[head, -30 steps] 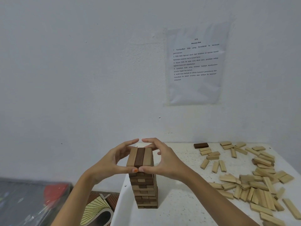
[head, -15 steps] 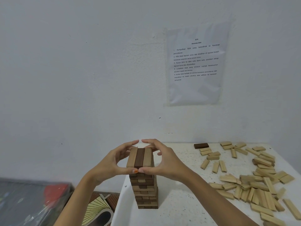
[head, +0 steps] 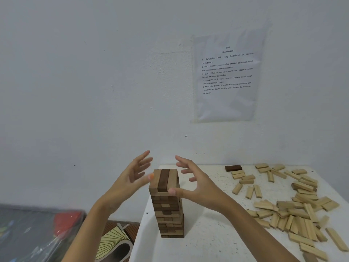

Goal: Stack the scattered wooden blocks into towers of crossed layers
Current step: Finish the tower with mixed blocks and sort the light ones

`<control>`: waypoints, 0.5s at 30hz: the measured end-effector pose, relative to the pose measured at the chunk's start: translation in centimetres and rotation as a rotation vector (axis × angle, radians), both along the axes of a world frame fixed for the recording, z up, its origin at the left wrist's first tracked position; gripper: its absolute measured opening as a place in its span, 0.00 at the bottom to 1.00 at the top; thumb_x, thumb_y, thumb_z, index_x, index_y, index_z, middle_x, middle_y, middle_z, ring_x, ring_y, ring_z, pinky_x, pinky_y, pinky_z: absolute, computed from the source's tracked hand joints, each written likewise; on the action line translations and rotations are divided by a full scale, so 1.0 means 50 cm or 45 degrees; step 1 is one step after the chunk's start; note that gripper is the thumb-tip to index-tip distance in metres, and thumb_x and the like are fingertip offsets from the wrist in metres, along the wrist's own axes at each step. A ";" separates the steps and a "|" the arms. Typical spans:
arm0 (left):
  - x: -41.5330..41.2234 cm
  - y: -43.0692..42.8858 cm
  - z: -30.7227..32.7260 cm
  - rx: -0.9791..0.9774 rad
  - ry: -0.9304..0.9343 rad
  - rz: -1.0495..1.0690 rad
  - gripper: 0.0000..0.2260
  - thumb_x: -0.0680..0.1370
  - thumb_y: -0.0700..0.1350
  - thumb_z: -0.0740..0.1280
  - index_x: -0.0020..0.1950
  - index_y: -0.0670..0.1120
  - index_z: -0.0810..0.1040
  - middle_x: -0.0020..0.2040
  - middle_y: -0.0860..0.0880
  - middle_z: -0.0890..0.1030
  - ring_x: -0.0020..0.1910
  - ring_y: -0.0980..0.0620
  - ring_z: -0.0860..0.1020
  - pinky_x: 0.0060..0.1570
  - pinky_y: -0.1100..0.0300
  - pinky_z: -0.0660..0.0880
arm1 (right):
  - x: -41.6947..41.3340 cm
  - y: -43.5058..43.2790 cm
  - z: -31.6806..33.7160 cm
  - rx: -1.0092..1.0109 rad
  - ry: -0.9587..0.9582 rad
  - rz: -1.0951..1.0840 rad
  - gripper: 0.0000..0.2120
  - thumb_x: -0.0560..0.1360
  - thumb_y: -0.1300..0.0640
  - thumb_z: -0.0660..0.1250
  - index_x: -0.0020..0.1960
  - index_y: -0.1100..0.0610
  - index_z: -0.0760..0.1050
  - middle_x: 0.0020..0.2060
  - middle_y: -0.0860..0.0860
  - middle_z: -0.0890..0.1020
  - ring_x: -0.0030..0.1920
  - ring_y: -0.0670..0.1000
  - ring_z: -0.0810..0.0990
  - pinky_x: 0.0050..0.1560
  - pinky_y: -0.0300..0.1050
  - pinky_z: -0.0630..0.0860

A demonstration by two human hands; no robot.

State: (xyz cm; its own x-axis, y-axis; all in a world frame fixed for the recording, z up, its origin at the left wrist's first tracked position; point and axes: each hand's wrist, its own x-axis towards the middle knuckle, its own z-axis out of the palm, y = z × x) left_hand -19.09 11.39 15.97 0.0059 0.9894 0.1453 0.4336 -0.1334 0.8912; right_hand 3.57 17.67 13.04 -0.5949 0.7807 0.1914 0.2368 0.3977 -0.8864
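Observation:
A tall tower [head: 169,210] of crossed light and dark wooden blocks stands near the left edge of a white table [head: 207,242]. Its top layer has a dark block [head: 164,180] between two light ones. My left hand [head: 132,178] hovers just left of the tower's top with fingers spread, holding nothing. My right hand [head: 196,184] is spread open to the right of the top, its thumb close to the front corner of the top layer. Several loose light blocks [head: 294,210] lie scattered on the right side of the table.
A single dark block [head: 233,168] lies at the table's back, near the wall. A printed sheet [head: 226,74] is taped to the wall. Left of the table, lower down, sit a dark plastic-covered thing [head: 37,231] and a patterned floor mat [head: 113,241].
Both hands were pinching the tower's top layer from the sides; now they have let go and spread apart, fingers open. The tower has stayed standing.

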 end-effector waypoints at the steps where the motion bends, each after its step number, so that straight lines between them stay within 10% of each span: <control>1: 0.012 -0.006 0.010 0.074 -0.041 0.069 0.32 0.70 0.62 0.71 0.72 0.60 0.65 0.69 0.59 0.73 0.67 0.63 0.71 0.68 0.59 0.69 | 0.007 -0.006 0.002 -0.011 0.024 -0.024 0.40 0.65 0.33 0.71 0.72 0.33 0.57 0.67 0.34 0.67 0.65 0.34 0.67 0.64 0.38 0.67; 9: 0.164 -0.054 0.103 0.539 -0.227 0.110 0.13 0.77 0.45 0.69 0.62 0.50 0.78 0.57 0.51 0.82 0.60 0.53 0.79 0.58 0.60 0.76 | 0.100 -0.052 0.036 -0.094 0.341 -0.332 0.10 0.79 0.49 0.63 0.59 0.42 0.75 0.55 0.41 0.80 0.54 0.41 0.77 0.55 0.36 0.73; 15: 0.304 -0.056 0.077 0.433 -0.205 -0.038 0.09 0.79 0.43 0.67 0.58 0.51 0.80 0.53 0.53 0.83 0.55 0.53 0.80 0.54 0.57 0.76 | 0.216 -0.081 0.032 -0.145 0.384 -0.558 0.10 0.78 0.62 0.64 0.51 0.50 0.81 0.45 0.47 0.84 0.46 0.49 0.80 0.45 0.37 0.74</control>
State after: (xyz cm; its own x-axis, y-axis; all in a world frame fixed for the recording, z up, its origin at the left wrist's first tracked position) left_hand -3.88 8.61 19.84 -0.0159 0.8843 0.4666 0.2829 -0.4436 0.8504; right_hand 14.35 13.59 14.64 -0.1409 0.9690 0.2028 0.0875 0.2163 -0.9724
